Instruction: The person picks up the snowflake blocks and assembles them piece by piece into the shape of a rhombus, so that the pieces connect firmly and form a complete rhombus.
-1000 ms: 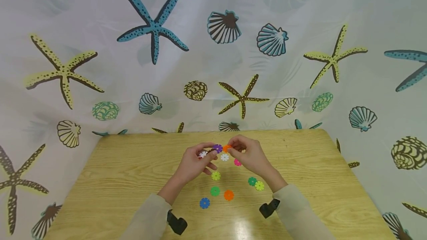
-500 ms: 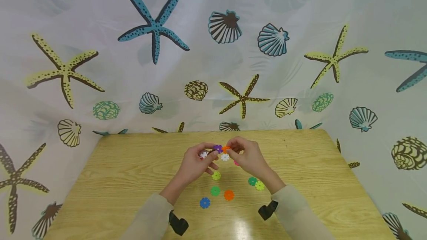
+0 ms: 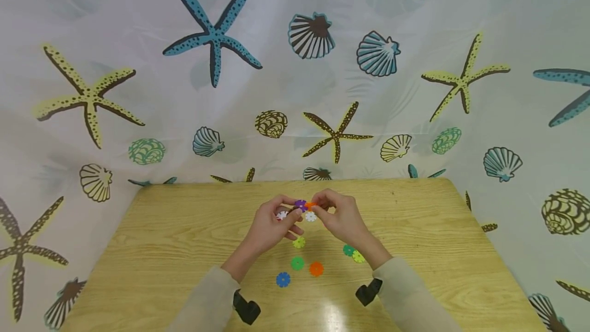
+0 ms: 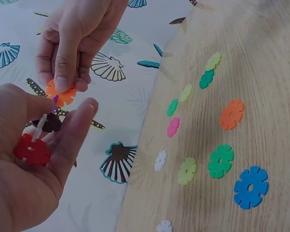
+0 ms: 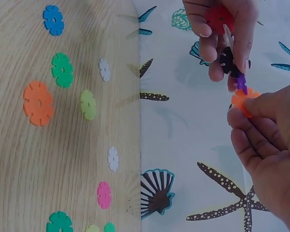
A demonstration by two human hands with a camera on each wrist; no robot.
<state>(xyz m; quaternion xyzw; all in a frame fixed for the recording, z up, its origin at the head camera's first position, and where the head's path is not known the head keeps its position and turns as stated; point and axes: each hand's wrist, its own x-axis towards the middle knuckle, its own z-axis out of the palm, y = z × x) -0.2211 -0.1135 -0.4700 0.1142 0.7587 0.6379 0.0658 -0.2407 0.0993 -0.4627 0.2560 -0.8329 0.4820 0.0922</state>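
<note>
My left hand (image 3: 272,224) holds a chain of notched plastic discs above the far part of the table. The chain runs from a red disc (image 4: 33,150) through a white disc (image 5: 226,36) and a dark brown or black disc (image 5: 227,61) to a purple disc (image 5: 241,83). Between thumb and fingers, my right hand (image 3: 338,216) pinches an orange disc (image 5: 241,100). Its edge meets the edge of the purple disc, the two set at an angle to each other. My left thumb and fingers grip the chain near its purple end.
Loose discs lie flat on the wooden table (image 3: 184,240): a blue disc (image 4: 251,187), a green disc (image 4: 221,161), another orange disc (image 4: 231,114), a pink disc (image 5: 104,195) and several more in yellow, green and white. A shell-patterned cloth (image 3: 276,81) hangs behind the table.
The right hand has edged slightly left, and the orange disc now overlaps the purple one more in the head view. The pink disc has become hidden there behind the right hand.
</note>
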